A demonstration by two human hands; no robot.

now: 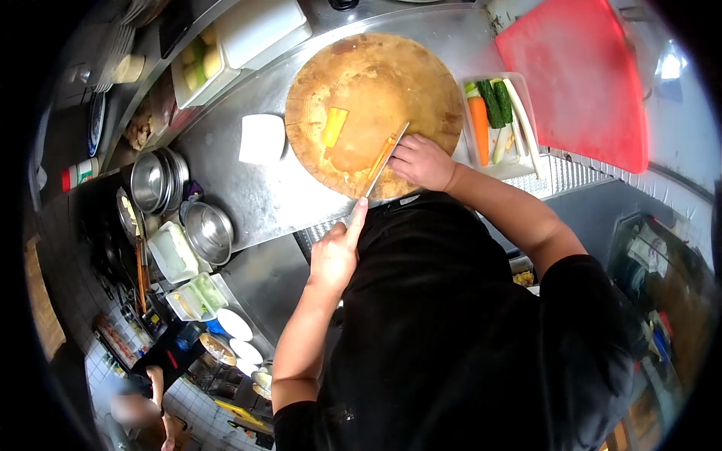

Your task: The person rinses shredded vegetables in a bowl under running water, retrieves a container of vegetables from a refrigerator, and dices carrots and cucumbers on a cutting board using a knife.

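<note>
My left hand point(335, 255) is wrapped round the handle of a kitchen knife point(385, 165), its index finger stretched along the top. The blade rests against thin orange strips point(382, 156), apparently carrot, on a round wooden chopping board point(316, 68). On the blade's other side, my right hand point(423, 163) has its fingers bent and pressed down close to the edge; whatever lies under them is hidden. A flat-cut yellow-orange vegetable piece point(335, 128) lies apart on the board, to the left of the knife.
Right of the board, a clear tub holds a carrot point(479, 124), cucumbers point(495, 105) and pale stalks. A red cutting board point(575, 75) leans behind it. Left are a white square dish point(262, 139) and metal bowls point(208, 233). Another person's arm point(156, 387) shows at lower left.
</note>
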